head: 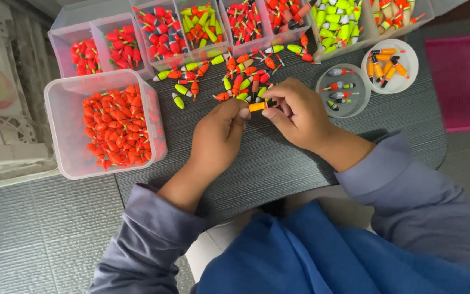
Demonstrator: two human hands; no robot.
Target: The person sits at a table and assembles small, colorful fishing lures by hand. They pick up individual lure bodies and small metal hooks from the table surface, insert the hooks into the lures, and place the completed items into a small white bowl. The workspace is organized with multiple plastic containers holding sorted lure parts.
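Orange float (257,106) pinched between left hand (218,133); right hand (295,111)

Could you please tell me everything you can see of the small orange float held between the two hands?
The orange float is a small, smooth, plastic-looking cylinder with a yellowish left end and a black tip on its right. It lies roughly level just above the dark table, pinched between the left hand at one end and the right hand at the other, in front of the loose float pile.

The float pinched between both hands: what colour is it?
Orange with a black tip; the float shows in the head view, between left hand and right hand.
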